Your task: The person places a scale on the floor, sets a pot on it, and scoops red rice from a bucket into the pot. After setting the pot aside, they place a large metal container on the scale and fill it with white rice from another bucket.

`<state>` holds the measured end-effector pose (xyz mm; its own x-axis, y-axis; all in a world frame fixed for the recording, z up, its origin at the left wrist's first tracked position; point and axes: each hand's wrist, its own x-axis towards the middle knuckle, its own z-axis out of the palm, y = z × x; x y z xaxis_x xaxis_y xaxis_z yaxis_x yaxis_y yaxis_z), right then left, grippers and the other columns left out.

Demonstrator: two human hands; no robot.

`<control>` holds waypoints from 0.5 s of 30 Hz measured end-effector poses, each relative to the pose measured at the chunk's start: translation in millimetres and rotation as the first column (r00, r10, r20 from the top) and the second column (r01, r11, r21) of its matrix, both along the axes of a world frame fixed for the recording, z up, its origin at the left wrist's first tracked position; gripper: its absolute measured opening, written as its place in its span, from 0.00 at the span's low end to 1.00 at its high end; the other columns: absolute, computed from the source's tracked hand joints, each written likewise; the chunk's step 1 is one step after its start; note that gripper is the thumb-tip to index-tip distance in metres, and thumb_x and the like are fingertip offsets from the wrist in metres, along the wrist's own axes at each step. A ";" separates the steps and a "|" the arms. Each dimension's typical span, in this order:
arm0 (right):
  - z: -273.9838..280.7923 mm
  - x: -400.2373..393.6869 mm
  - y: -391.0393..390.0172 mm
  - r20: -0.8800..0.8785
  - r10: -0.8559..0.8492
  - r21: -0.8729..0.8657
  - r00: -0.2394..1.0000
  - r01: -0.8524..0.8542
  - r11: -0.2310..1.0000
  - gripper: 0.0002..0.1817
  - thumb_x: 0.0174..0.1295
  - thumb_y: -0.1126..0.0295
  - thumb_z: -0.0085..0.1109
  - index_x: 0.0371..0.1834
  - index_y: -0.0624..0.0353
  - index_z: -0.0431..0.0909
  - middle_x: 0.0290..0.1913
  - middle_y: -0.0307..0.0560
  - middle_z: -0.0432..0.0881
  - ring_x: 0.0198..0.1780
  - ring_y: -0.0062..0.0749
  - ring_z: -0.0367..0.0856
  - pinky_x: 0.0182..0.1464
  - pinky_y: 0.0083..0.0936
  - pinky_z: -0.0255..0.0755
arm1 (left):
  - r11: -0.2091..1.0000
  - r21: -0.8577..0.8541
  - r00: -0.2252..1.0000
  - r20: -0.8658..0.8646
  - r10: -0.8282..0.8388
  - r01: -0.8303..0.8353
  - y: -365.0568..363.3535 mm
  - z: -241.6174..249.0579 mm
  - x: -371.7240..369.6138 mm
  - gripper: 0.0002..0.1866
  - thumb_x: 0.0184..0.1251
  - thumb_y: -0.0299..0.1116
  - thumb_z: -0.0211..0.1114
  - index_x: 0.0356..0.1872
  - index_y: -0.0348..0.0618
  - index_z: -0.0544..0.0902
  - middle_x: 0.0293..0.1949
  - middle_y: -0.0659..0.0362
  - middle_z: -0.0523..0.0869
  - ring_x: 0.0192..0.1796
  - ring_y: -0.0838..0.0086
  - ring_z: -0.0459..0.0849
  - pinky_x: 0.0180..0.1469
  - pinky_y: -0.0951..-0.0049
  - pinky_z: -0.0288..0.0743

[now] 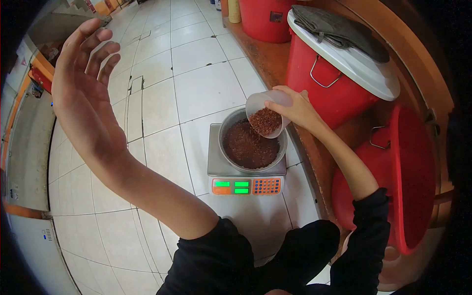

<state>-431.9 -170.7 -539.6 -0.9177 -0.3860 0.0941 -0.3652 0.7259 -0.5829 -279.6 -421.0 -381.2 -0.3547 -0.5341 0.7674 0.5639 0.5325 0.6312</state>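
Note:
My right hand (296, 109) grips a translucent plastic cup (256, 102), tilted over a round metal pot (222, 129). Reddish-brown grains (265, 121) lie inside the cup near its lip. More grains of the same colour (249, 146) fill much of the pot. Beneath the pot is a digital scale (212, 147) with lit green displays and orange keys. Raised at the left, well apart from the pot and scale, my left hand (87, 83) is open with its fingers slightly curled and nothing in it.
A red bucket (314, 91) with a white lid (364, 73) stands on a wooden ledge (268, 54) at the right; dark folded cloth (339, 29) lies on the lid. Nearer me is another red bucket (361, 172), its mouth tilted sideways. White floor tiles (157, 162) surround the scale.

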 end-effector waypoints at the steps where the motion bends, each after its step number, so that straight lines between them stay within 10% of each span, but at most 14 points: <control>1: -1.7 -1.5 1.5 0.006 -0.004 -0.016 1.000 0.004 1.000 0.38 0.41 0.42 0.61 0.53 0.56 0.72 0.51 0.57 0.74 0.54 0.58 0.63 0.56 0.43 0.59 | 1.000 0.000 1.000 -0.003 -0.006 0.006 -0.8 0.2 -0.2 0.22 0.60 0.48 0.48 0.44 0.42 0.79 0.39 0.54 0.82 0.43 0.69 0.81 0.51 0.72 0.70; 15: 0.5 -6.3 6.2 -0.068 -0.011 0.006 0.998 0.011 1.000 0.39 0.41 0.41 0.61 0.53 0.57 0.72 0.51 0.56 0.74 0.53 0.57 0.63 0.56 0.44 0.60 | 1.000 -0.004 0.998 0.058 -0.006 0.006 4.9 -0.2 -2.9 0.23 0.63 0.46 0.43 0.48 0.40 0.75 0.45 0.53 0.79 0.49 0.69 0.78 0.55 0.70 0.67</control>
